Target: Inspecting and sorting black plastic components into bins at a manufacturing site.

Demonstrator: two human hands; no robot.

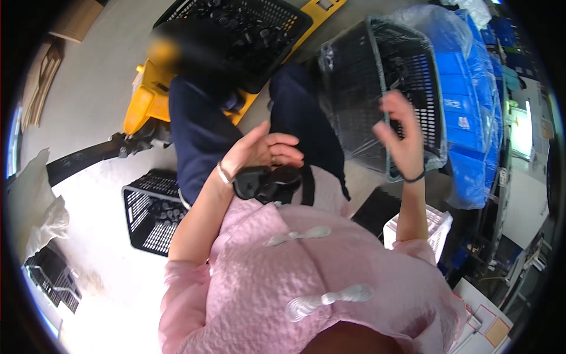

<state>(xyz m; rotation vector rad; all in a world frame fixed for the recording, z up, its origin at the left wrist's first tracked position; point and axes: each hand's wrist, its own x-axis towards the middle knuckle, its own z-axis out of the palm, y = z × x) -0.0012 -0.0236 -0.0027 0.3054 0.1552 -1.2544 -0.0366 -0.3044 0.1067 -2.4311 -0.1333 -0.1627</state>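
My left hand (pixel 265 150) is over my lap, fingers stretched and slightly bent, with nothing seen in the palm. Just below it, against my pink top, are rounded black parts (pixel 285 178) and another black piece (pixel 252 182) by the wrist; what keeps them there is hidden. Off to the right, my right hand (pixel 405 138) is raised at the near part of a black crate (pixel 435 112) wrapped in clear plastic. Its thumb and fingers are apart, a little blurred, and I see nothing between them. Dark parts lie inside that crate.
Ahead, a black crate (pixel 298 20) full of black parts rests on a yellow pallet truck (pixel 147 97). A smaller black crate (pixel 132 215) with parts stands left of my legs. Plastic-covered blue bins (pixel 466 112) line the right, and a white basket (pixel 437 233) sits near my right elbow.
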